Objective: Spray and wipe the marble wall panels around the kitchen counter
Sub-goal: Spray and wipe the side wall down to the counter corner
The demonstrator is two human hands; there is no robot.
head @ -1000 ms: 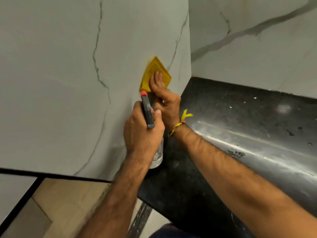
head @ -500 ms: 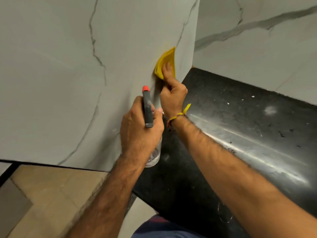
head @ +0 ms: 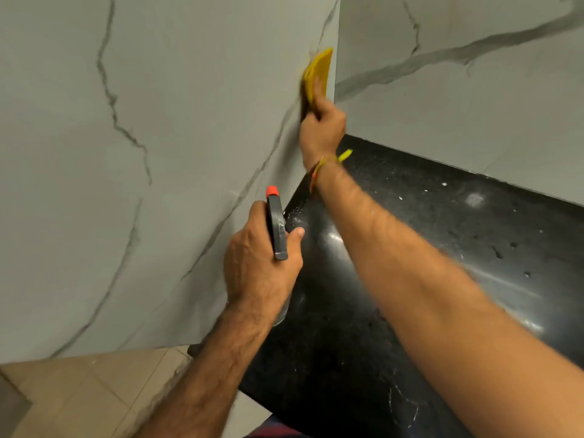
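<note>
Fingers of the right hand (head: pixel 322 121) press a yellow cloth (head: pixel 317 74) flat to the left marble panel (head: pixel 177 121) near the corner, wiping, while the left hand (head: pixel 259 263), curled round the spray bottle (head: pixel 276 229), holds it ready over the black counter (head: pixel 442 232).

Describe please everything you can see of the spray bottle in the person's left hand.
The spray bottle has a dark grey trigger head with an orange-red nozzle tip that points up and away, toward the marble wall panel. Its body looks like clear plastic; only a small part shows below the left hand, which grips its neck, thumb beside the head. It is held in the air near the edge of the black counter, roughly upright. Contents cannot be told.
</note>
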